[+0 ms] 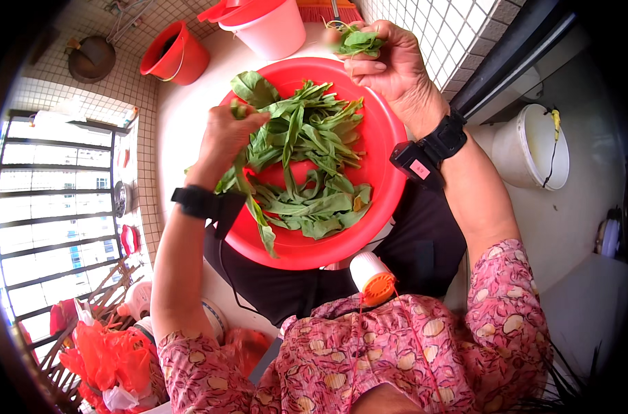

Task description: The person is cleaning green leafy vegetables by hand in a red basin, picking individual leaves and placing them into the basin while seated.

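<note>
A wide red plastic basin (383, 207) rests in front of me at my lap, with a heap of long green leafy vegetables (306, 129) in it. My left hand (228, 132) is closed around stems of the greens at the basin's left rim, and long leaves trail below it over the rim. My right hand (389, 67) is raised above the basin's far right rim. It grips a small bunch of green leaves (359, 42) with thin curling stems between thumb and fingers.
Beyond the basin stand a red bucket (175, 54), a pink bucket (272, 33) and a red broom head (327, 11). A white bucket (531, 147) is at the right, red plastic bags (112, 357) at the lower left. A white container with an orange cap (373, 279) hangs at my chest.
</note>
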A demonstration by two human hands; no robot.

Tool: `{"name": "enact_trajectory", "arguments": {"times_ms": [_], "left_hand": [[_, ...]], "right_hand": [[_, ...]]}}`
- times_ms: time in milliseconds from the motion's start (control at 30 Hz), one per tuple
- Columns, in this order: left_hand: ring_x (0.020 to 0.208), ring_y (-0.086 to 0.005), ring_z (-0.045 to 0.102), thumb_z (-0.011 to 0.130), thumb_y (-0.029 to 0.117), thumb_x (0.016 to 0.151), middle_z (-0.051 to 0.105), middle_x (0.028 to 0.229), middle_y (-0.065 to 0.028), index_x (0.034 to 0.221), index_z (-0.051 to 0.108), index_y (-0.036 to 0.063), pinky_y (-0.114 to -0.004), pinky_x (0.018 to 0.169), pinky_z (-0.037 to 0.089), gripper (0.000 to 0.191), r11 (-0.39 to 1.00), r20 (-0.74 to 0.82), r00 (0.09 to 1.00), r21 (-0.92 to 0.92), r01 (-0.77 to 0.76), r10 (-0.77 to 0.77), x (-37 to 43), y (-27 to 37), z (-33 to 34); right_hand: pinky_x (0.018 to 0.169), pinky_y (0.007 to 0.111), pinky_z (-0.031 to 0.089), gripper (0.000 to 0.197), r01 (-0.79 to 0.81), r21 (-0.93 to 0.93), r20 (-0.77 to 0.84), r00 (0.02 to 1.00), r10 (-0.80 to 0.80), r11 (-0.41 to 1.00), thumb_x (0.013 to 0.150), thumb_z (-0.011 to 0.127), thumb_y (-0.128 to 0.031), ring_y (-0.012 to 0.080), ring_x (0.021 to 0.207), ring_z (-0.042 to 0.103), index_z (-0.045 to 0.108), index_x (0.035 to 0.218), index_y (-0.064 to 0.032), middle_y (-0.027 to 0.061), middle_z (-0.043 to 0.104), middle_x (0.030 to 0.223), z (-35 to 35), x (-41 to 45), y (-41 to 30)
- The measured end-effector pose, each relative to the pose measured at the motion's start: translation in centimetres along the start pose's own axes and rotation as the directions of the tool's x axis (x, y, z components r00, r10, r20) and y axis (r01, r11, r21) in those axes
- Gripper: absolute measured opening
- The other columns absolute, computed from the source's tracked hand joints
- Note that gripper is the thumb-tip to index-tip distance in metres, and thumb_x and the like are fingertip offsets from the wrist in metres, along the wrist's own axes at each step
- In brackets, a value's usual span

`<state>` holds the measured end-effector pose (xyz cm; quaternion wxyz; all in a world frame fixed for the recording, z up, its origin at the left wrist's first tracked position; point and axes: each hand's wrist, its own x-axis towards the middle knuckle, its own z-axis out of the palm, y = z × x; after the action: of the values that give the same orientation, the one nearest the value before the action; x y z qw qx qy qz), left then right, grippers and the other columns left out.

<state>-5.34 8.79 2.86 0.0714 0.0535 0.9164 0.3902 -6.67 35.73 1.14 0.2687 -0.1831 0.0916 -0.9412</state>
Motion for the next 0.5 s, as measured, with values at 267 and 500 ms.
{"name": "enact_trajectory", "arguments": {"times_ms": [267, 500], "left_hand": [[0.084, -0.0367, 0.060, 0.067, 0.019, 0.065, 0.062, 0.079, -0.0229, 0.077, 0.063, -0.0015, -0.041, 0.075, 0.047, 0.024, 0.892, 0.038, 0.999, 0.451, 0.014, -0.034, 3.5, -5.1, 8.3], [0.055, -0.0363, 0.052, 0.058, 0.008, 0.065, 0.053, 0.059, -0.0193, 0.067, 0.053, -0.0027, -0.041, 0.055, 0.042, 0.012, 0.958, -0.158, 0.962, 0.217, -0.186, 0.223, 0.1, -3.9, 7.2]], "right_hand": [[0.038, 0.017, 0.030, 0.015, -0.008, -0.216, -0.286, 0.957, -0.055, 0.976, 0.072, 0.055, -0.004, 0.0072, 0.045, 0.032, 0.053, 0.086, -0.0001, 0.0076, 0.051, 0.075, 0.2, 0.4, 1.8], [0.037, 0.020, 0.028, 0.005, -0.230, -0.217, -0.536, 0.840, 0.081, 0.949, 0.076, 0.056, -0.010, 0.0087, 0.045, 0.036, 0.052, 0.075, -0.0070, 0.0013, 0.050, 0.065, -1.6, 0.9, 3.2]]}}
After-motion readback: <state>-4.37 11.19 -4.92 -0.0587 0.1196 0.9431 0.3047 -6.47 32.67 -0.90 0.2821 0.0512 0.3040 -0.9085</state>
